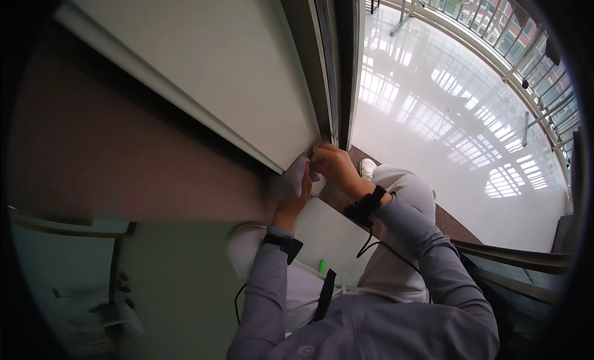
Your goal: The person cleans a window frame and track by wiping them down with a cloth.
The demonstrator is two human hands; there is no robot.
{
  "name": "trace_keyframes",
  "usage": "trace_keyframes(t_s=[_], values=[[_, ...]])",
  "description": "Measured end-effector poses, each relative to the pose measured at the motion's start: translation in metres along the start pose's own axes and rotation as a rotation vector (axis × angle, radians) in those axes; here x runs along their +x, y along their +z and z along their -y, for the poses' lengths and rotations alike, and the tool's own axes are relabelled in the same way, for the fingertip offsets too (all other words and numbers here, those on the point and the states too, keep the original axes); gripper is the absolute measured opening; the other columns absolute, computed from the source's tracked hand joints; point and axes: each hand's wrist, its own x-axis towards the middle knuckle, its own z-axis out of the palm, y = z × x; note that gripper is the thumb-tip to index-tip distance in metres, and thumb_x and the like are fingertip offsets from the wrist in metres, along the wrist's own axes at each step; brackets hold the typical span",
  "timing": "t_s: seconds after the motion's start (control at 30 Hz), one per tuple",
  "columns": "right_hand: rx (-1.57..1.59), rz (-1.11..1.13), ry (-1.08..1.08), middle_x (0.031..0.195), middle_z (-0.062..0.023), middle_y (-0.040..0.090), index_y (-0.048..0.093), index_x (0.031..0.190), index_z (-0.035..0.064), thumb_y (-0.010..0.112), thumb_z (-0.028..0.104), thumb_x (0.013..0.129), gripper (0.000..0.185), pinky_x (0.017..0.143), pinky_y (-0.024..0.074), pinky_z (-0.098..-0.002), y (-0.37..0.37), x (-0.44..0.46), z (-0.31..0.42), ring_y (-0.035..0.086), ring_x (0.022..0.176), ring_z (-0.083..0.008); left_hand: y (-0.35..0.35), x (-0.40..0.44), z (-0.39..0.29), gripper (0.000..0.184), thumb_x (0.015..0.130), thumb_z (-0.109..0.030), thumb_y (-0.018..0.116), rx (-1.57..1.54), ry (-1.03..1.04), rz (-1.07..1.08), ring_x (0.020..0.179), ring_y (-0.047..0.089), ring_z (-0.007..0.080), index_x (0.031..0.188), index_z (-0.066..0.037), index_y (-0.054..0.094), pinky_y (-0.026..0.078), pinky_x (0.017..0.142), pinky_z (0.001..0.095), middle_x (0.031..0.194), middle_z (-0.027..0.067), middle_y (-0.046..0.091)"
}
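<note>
A greyish-purple cloth [291, 184] is bunched at the lower corner of a white panel [210, 69], beside a dark door frame [329, 69]. My left hand [299, 196] has its fingers closed on the cloth from below. Just to the right, my right hand [336, 166] is curled with its fingertips against the cloth, close to the foot of the frame. Part of the cloth is hidden behind my fingers. Black straps with cables circle both my wrists.
Glossy white floor tiles [427, 106] lie beyond a brown stone threshold [455, 225]. A metal railing [520, 50] lines the windows at the far right. My knees are bent around the hands, with one white shoe [367, 169] by the threshold. A brown surface [136, 143] spans the left.
</note>
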Motion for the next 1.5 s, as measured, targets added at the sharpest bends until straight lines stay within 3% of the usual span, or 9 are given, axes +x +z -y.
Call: trace_keyframes(t_s=[0.37,0.6,0.63,0.73,0.97,1.03,1.23,1.33,1.5], values=[[-0.196,-0.471,-0.427,0.088,-0.0115,0.057,0.061,0.094,-0.0003,0.066,-0.003,0.066,0.028,0.065,0.0527,-0.0328,-0.023,0.033,0.035,0.062,0.079,-0.0272,-0.121,0.138,-0.05,0.058,0.084,-0.018,0.064,0.139,-0.197,0.173,0.112,0.056,0.0301,0.134,0.001,0.043,0.045,0.094,0.0347,0.127,0.0177,0.053],[-0.319,-0.034,0.06,0.09,-0.0144,0.059,0.062,0.086,-0.0013,0.068,0.005,0.066,0.022,0.066,0.0522,-0.0378,0.01,-0.025,-0.024,0.062,0.084,-0.0309,0.019,0.001,-0.023,0.034,0.091,-0.022,0.052,0.421,0.017,0.469,0.1,0.059,0.0229,0.121,-0.007,0.056,0.048,0.082,0.0314,0.113,0.0111,0.06],[-0.34,0.147,0.168,0.091,-0.0177,0.06,0.062,0.087,-0.003,0.067,0.008,0.07,0.021,0.068,0.0522,-0.0406,0.015,-0.036,-0.033,0.062,0.084,-0.0337,0.021,0.005,-0.022,0.023,0.091,-0.015,0.049,0.504,0.202,0.276,0.089,0.06,0.0171,0.109,-0.008,0.061,0.049,0.073,0.027,0.097,0.0046,0.061],[-0.346,0.452,0.359,0.089,-0.0199,0.06,0.062,0.084,-0.0041,0.064,0.008,0.074,0.015,0.069,0.0518,-0.0413,0.034,-0.057,-0.041,0.062,0.08,-0.0355,0.018,0.004,-0.028,0.033,0.09,-0.02,0.053,0.372,0.178,0.343,0.101,0.056,0.0237,0.119,-0.005,0.054,0.046,0.084,0.0325,0.11,0.0107,0.058],[-0.057,-0.037,0.227,0.089,-0.0162,0.059,0.062,0.088,-0.0002,0.062,0.004,0.077,0.012,0.065,0.0507,-0.0413,0.021,-0.047,-0.032,0.061,0.076,-0.0365,0.007,0.022,-0.036,0.06,0.084,-0.024,0.063,0.015,-0.101,0.65,0.121,0.049,0.0345,0.134,0.003,0.041,0.037,0.103,0.0406,0.13,0.0202,0.05],[-0.057,-0.165,0.155,0.089,-0.014,0.058,0.06,0.086,0.0004,0.062,0.002,0.077,0.009,0.063,0.0504,-0.0399,0.015,-0.035,-0.017,0.06,0.075,-0.0364,-0.015,0.049,-0.04,0.062,0.084,-0.024,0.064,0.081,-0.03,0.448,0.123,0.047,0.0341,0.134,0.003,0.041,0.035,0.105,0.0409,0.131,0.0207,0.048],[-0.049,-0.243,0.264,0.089,-0.0165,0.053,0.053,0.09,0.0008,0.055,-0.005,0.077,0.014,0.064,0.0476,-0.0427,0.024,-0.031,-0.012,0.057,0.077,-0.0403,0.013,0.032,-0.039,0.047,0.094,-0.016,0.049,0.523,0.128,0.531,0.128,0.042,0.0258,0.137,0.0,0.037,0.032,0.107,0.0355,0.137,0.0134,0.044],[0.001,-0.28,0.323,0.089,-0.0189,0.05,0.048,0.091,-0.0001,0.051,-0.009,0.074,0.02,0.066,0.0446,-0.0442,0.025,-0.03,-0.008,0.053,0.081,-0.043,0.025,0.028,-0.035,0.05,0.094,-0.018,0.05,0.078,-0.125,0.514,0.129,0.039,0.0259,0.138,0.001,0.036,0.031,0.108,0.0358,0.138,0.0148,0.043],[0.048,-0.272,0.349,0.087,-0.0178,0.048,0.048,0.089,-0.0004,0.055,-0.008,0.071,0.021,0.066,0.0428,-0.0431,0.024,-0.03,-0.008,0.05,0.078,-0.0407,0.042,0.002,-0.026,0.057,0.094,-0.015,0.051,-0.003,0.11,0.397,0.131,0.036,0.0317,0.139,0.009,0.025,0.029,0.109,0.0393,0.139,0.0216,0.036]])
